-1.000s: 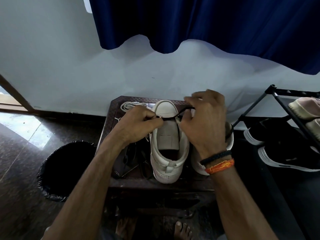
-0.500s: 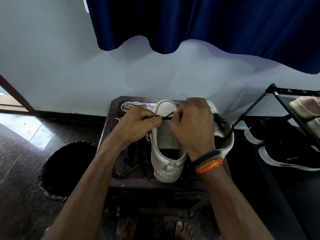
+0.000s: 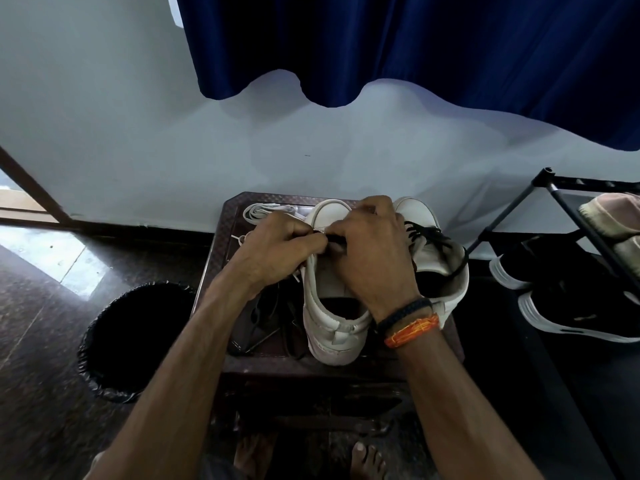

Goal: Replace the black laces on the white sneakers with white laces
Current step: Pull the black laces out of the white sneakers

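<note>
A: Since the earlier frame, right hand [image 3: 372, 251] closed in against left hand [image 3: 277, 247], over the near sneaker [image 3: 329, 299] on the stool [image 3: 225, 237].
B: Grips?
A: Both pinch the black lace [image 3: 330, 237], likely pulling it out. White laces [image 3: 263, 213] wait behind.

Bin, curtain and shoe rack around a brown stool

A black-lined bin [image 3: 138, 341] is set on the floor left of the stool [image 3: 221, 251]; a blue curtain [image 3: 415, 46] is hung above, and dark shoes [image 3: 581, 317] are kept under the rack [image 3: 519, 206] at right.
</note>
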